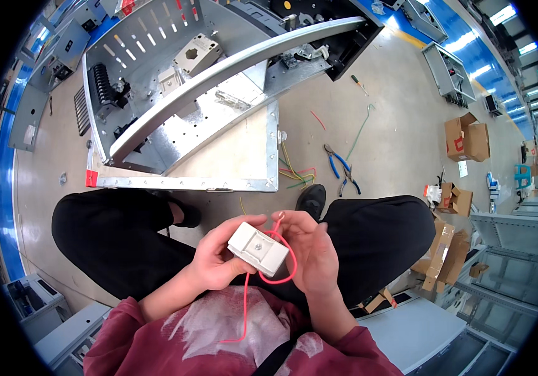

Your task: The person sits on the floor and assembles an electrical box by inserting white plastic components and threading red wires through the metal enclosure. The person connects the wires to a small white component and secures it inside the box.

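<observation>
My left hand [215, 263] and right hand [309, 254] grip the white block [258, 249] above my lap, fingers curled tight. The red wire [281, 263] looped around it might slip loose.

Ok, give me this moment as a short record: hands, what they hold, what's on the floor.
left hand: grips the white block from its left side
right hand: at the block's right side, pinching the red wire near its upper end
red wire: loops around the block's right side, tail hangs down over the shirt
posture: seated, knees apart, one shoe visible
ahead: open metal cabinet lying on the floor
floor: pliers with blue handles, screwdriver, loose wire scraps, cardboard boxes to the right
</observation>
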A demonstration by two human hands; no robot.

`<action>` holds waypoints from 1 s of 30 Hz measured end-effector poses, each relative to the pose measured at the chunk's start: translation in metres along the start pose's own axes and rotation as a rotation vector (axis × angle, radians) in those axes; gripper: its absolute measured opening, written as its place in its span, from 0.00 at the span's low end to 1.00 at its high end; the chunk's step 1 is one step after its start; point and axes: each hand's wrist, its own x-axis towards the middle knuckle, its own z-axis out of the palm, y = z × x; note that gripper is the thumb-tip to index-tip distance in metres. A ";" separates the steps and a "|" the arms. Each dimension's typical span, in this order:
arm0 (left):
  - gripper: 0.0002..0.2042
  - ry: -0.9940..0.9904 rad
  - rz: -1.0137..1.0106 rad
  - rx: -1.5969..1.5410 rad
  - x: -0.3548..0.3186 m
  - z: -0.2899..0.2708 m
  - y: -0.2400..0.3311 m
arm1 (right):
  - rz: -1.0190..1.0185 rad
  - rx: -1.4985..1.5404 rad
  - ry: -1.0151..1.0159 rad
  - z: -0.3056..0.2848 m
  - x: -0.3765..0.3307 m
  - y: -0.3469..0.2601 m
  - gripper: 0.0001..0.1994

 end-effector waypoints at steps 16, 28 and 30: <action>0.39 -0.028 0.111 0.387 0.017 0.010 0.021 | -0.536 -0.408 0.239 0.014 0.003 0.038 0.10; 0.31 0.039 0.098 0.230 0.015 0.005 0.011 | -0.491 -0.325 0.221 0.015 0.008 0.045 0.09; 0.31 0.014 0.079 0.213 0.015 0.004 0.009 | -0.478 -0.329 0.237 0.011 0.009 0.049 0.09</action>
